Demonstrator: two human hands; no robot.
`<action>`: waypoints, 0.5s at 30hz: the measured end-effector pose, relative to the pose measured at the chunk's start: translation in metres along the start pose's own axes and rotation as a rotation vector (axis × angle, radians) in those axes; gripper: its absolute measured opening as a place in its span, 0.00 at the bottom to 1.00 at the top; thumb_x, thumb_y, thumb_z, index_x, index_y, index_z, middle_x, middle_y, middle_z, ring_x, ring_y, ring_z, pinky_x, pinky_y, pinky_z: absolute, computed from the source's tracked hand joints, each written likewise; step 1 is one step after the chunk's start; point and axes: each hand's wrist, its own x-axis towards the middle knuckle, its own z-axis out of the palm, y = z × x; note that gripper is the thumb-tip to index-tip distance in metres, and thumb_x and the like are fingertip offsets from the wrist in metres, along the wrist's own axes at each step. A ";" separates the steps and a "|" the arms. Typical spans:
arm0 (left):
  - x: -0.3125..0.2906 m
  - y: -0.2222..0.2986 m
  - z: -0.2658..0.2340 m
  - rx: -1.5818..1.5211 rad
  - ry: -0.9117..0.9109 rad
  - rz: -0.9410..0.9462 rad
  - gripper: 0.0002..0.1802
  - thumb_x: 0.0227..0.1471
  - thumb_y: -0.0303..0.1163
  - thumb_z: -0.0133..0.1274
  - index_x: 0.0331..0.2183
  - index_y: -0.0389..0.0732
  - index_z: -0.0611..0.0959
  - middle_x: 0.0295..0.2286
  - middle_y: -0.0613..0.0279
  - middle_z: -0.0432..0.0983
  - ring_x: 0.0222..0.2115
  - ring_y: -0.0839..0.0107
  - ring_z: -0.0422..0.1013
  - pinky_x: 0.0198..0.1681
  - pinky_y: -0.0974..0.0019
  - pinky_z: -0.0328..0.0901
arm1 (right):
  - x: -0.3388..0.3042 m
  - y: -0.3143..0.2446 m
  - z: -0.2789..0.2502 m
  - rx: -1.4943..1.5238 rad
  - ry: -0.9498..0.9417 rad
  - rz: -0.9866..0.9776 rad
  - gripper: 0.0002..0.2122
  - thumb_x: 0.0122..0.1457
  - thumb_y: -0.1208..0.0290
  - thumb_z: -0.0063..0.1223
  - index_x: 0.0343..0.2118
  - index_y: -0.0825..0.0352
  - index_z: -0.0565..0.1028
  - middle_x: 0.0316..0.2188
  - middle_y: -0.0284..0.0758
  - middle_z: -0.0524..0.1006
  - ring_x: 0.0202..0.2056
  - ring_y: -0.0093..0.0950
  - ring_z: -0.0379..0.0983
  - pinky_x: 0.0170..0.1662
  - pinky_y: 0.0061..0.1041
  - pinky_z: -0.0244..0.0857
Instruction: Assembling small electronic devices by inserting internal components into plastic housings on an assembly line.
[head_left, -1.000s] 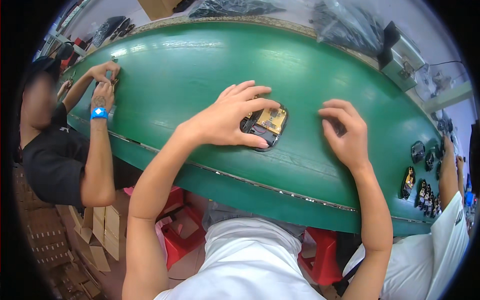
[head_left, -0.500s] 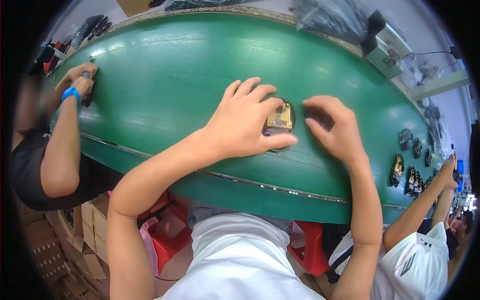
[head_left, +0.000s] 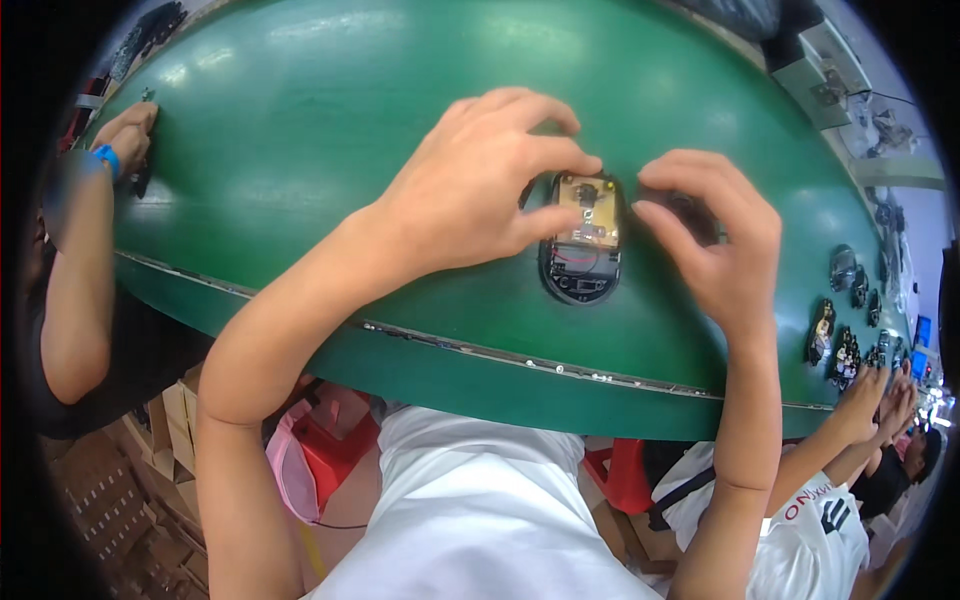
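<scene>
An opened computer mouse base [head_left: 578, 285], black and oval with a tan circuit board [head_left: 597, 232] in it, lies on the green table in front of me. Thin red wires show below the board. My left hand [head_left: 490, 170] reaches over its left side, the thumb across the board and the index fingertip at the upper edge. Something dark shows under the left fingers, too hidden to name. Just right of the mouse base is my right hand [head_left: 720, 235], apart from it, fingers and thumb curled round a dark thing [head_left: 690, 212] mostly hidden by the hand.
More dark mouse parts [head_left: 845, 355] lie on the green table [head_left: 330, 150] at the right, near a co-worker's hands [head_left: 865, 405]. Another person's hands [head_left: 130, 130] work at the far left. A grey metal box [head_left: 812, 70] stands at the back right.
My view has shifted. My left fingers have curled from spread to bent, and the thumb has moved up the board, uncovering the lower part of the mouse base. The right hand stays beside it.
</scene>
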 end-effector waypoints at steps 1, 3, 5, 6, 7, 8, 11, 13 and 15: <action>0.001 0.001 -0.002 -0.011 -0.008 -0.013 0.22 0.46 0.36 0.69 0.46 0.46 0.88 0.52 0.55 0.76 0.55 0.53 0.70 0.60 0.52 0.63 | 0.001 -0.001 0.001 -0.003 0.000 -0.072 0.12 0.50 0.80 0.70 0.39 0.68 0.82 0.35 0.37 0.83 0.35 0.31 0.81 0.39 0.26 0.74; 0.003 0.000 -0.003 0.046 0.007 0.028 0.22 0.46 0.35 0.69 0.46 0.46 0.88 0.51 0.56 0.76 0.53 0.53 0.71 0.58 0.53 0.65 | 0.003 -0.003 0.002 -0.003 0.017 -0.148 0.12 0.51 0.80 0.69 0.40 0.69 0.82 0.35 0.38 0.83 0.34 0.30 0.81 0.40 0.24 0.74; 0.003 -0.001 0.001 0.020 0.022 0.040 0.21 0.47 0.35 0.68 0.46 0.45 0.88 0.50 0.55 0.77 0.51 0.53 0.72 0.56 0.54 0.66 | -0.003 -0.003 0.011 0.129 0.065 -0.021 0.12 0.51 0.81 0.70 0.40 0.71 0.82 0.36 0.36 0.84 0.35 0.26 0.81 0.41 0.22 0.74; 0.003 -0.003 0.004 0.024 0.054 0.073 0.21 0.47 0.34 0.68 0.45 0.43 0.87 0.48 0.55 0.78 0.49 0.53 0.74 0.55 0.55 0.68 | -0.006 -0.010 0.005 0.114 -0.033 0.144 0.15 0.55 0.86 0.66 0.47 0.75 0.78 0.45 0.38 0.81 0.46 0.25 0.78 0.53 0.23 0.71; 0.001 -0.006 0.011 0.003 0.163 0.123 0.16 0.48 0.36 0.67 0.40 0.43 0.88 0.41 0.57 0.80 0.43 0.56 0.76 0.48 0.55 0.69 | -0.006 -0.010 0.006 0.106 -0.046 0.123 0.15 0.55 0.86 0.66 0.47 0.75 0.78 0.46 0.38 0.81 0.47 0.26 0.78 0.54 0.24 0.71; -0.002 -0.005 0.014 -0.006 0.158 0.109 0.16 0.48 0.36 0.67 0.40 0.43 0.88 0.41 0.57 0.80 0.43 0.56 0.76 0.48 0.55 0.69 | -0.007 -0.009 0.008 0.098 -0.060 0.102 0.16 0.55 0.86 0.66 0.47 0.75 0.78 0.47 0.39 0.81 0.47 0.26 0.78 0.54 0.24 0.71; 0.000 -0.003 0.011 0.010 0.224 0.191 0.21 0.49 0.30 0.66 0.46 0.38 0.82 0.42 0.50 0.76 0.43 0.53 0.75 0.48 0.57 0.69 | -0.007 0.001 0.010 0.102 -0.072 -0.062 0.16 0.56 0.87 0.65 0.48 0.76 0.78 0.48 0.40 0.81 0.48 0.27 0.78 0.56 0.25 0.70; -0.001 0.001 0.006 -0.151 0.172 0.165 0.19 0.49 0.34 0.67 0.43 0.38 0.84 0.43 0.49 0.77 0.47 0.50 0.73 0.52 0.54 0.67 | -0.010 -0.001 0.012 0.106 -0.076 -0.037 0.16 0.56 0.87 0.65 0.48 0.77 0.78 0.48 0.41 0.81 0.48 0.28 0.78 0.56 0.25 0.70; 0.001 0.011 -0.001 -0.115 0.133 0.132 0.17 0.48 0.34 0.68 0.40 0.38 0.86 0.43 0.49 0.77 0.47 0.50 0.73 0.53 0.54 0.67 | -0.007 0.005 0.013 0.147 -0.049 -0.044 0.16 0.57 0.87 0.65 0.49 0.78 0.77 0.48 0.42 0.81 0.49 0.29 0.78 0.57 0.26 0.70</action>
